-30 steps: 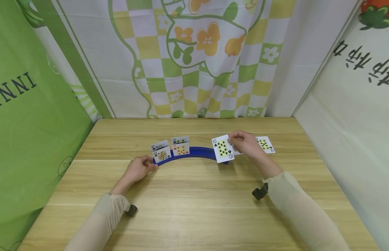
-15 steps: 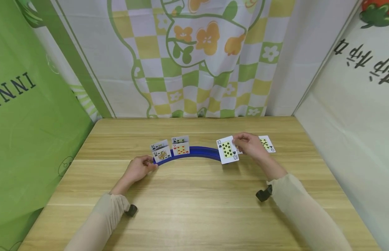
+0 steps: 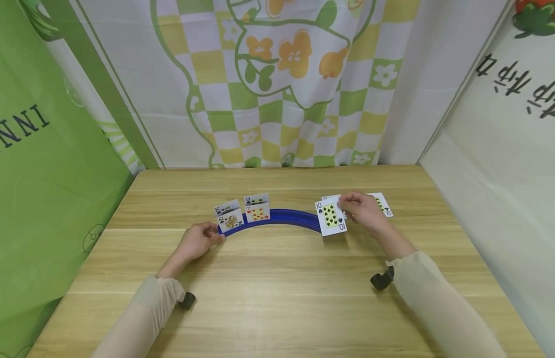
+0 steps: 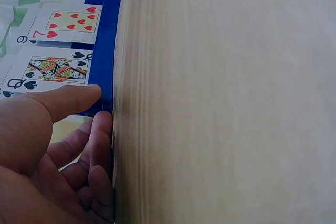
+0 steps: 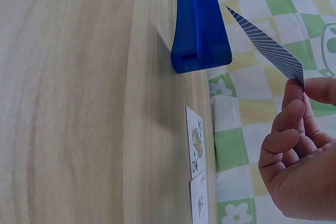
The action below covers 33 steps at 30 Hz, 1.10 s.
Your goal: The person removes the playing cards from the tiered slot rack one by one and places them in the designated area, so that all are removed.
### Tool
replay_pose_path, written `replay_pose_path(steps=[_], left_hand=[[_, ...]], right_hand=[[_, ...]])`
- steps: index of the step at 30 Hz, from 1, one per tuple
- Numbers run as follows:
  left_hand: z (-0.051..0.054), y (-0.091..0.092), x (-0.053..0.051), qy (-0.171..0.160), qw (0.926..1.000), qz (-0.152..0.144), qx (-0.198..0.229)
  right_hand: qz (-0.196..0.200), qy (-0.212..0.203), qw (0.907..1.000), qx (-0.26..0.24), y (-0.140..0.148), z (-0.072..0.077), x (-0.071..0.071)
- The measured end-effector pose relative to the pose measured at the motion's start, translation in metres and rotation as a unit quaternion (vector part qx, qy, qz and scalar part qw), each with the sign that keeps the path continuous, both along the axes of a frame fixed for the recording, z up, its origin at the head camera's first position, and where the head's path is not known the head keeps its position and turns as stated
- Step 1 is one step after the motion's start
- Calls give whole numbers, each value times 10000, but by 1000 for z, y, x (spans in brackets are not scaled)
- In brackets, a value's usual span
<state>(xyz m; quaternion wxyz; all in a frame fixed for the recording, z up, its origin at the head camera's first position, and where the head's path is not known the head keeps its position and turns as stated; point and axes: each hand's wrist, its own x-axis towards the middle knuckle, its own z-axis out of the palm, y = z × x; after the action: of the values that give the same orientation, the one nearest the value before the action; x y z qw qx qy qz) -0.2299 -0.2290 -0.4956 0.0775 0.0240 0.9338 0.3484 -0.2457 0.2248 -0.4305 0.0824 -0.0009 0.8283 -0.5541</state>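
The two hands are well apart. The left hand grips the left end of a curved blue card rack, which sits toward the far side of the table. The right hand pinches the edge of a ten of spades, raised near the rack's right end and, in the right wrist view, apart from it. Loose beige sleeves cover both forearms.

In the rack's left half, a queen of spades stands before a king, and a seven of hearts before a black nine. Other cards lie flat beyond the right hand, partly hidden.

The table has pale, streaked wood grain. Behind it hangs a checked curtain in green, yellow and white with flowers; green cloth with dark lettering walls the left, white cloth with dark characters the right.
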Motion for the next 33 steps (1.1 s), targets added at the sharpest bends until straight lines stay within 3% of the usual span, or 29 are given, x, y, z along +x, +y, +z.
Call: replay_pose_path(steps=[21,33], left_hand=[[-1,2,1,-11,10000,27,-43],[-2,1,0,41,9999,60,-86]], right_hand=[[-399,-132,9982,437,23,-16,0],[-271,-174,9979,561,29,-23,3]])
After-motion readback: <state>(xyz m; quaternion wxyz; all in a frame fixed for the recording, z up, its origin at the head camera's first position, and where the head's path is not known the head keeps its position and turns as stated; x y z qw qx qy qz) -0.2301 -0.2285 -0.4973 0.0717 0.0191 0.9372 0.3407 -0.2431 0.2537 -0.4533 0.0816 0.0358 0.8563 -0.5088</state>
